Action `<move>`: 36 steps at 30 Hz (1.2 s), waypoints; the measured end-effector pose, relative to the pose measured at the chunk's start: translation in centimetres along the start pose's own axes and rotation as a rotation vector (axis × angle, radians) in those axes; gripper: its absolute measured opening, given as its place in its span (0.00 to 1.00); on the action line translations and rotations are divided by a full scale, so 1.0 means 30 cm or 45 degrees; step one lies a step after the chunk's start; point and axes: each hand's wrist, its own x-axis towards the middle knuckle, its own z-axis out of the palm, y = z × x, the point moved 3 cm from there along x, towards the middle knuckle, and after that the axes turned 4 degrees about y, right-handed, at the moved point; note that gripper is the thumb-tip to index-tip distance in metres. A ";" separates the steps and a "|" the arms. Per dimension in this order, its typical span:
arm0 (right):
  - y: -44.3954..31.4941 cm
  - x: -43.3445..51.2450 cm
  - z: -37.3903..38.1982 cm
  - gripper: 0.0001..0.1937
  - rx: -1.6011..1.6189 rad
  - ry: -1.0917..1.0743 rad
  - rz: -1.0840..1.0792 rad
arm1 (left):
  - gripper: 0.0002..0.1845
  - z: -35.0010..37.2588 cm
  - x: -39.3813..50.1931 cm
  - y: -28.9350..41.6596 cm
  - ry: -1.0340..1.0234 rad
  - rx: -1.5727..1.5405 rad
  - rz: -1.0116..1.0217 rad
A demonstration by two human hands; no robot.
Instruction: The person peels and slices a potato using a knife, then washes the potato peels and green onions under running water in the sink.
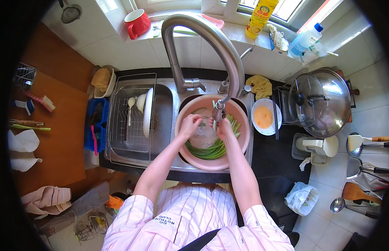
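A pink plastic basin (244, 138) sits in the right bowl of the steel sink (164, 94), holding water and long green vegetable stalks (210, 152) curved along its near and right sides. My right hand (224, 128) is over the basin's right half, gripping a pale green stalk (214, 125) that stands up from the fingers. Over the left half is my left hand (190, 126), its fingertips drawn together; whether something small is between them is unclear. The pull-down spray head (218, 111) of the arched faucet (171, 47) hangs above and partly covers my right hand.
In the left bowl, a wire dish rack (119, 141) carries white dishes (148, 113) and a spoon (130, 105). Right of the basin are a bowl of beaten egg (263, 117), chopsticks (276, 130), a yellow cloth (259, 86) and a large lidded pan (335, 103). Bottles (260, 18) line the sill.
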 end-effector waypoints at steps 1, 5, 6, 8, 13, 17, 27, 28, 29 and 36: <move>0.004 0.011 0.010 0.12 0.066 0.016 0.025 | 0.14 0.019 0.001 -0.018 -0.050 -0.197 -0.114; 0.012 -0.009 -0.024 0.12 0.142 -0.007 0.068 | 0.22 0.095 -0.005 0.067 -0.280 -0.910 -0.533; 0.013 -0.050 -0.019 0.13 0.144 -0.021 0.086 | 0.21 0.095 -0.014 0.097 -0.340 -0.993 -0.643; 0.038 -0.112 -0.043 0.15 0.205 -0.064 0.158 | 0.13 0.117 -0.024 0.101 -0.597 -1.156 -0.734; 0.059 -0.203 -0.065 0.18 0.204 -0.107 0.177 | 0.08 0.150 -0.074 0.134 -0.646 -1.307 -0.732; 0.076 -0.206 -0.062 0.18 0.168 -0.147 0.157 | 0.07 0.148 -0.090 0.162 -0.600 -1.299 -0.646; 0.104 -0.189 -0.042 0.16 0.121 -0.076 0.110 | 0.11 0.177 -0.086 0.121 -0.308 -0.840 -0.412; 0.101 -0.192 -0.048 0.16 0.087 -0.053 0.105 | 0.12 0.178 -0.085 0.126 -0.298 -0.790 -0.435; 0.095 -0.197 -0.059 0.16 0.053 -0.030 0.100 | 0.12 0.179 -0.084 0.130 -0.288 -0.739 -0.457; 0.104 -0.164 -0.118 0.15 -0.582 0.181 -0.462 | 0.09 0.122 0.024 -0.043 0.148 -0.643 -0.440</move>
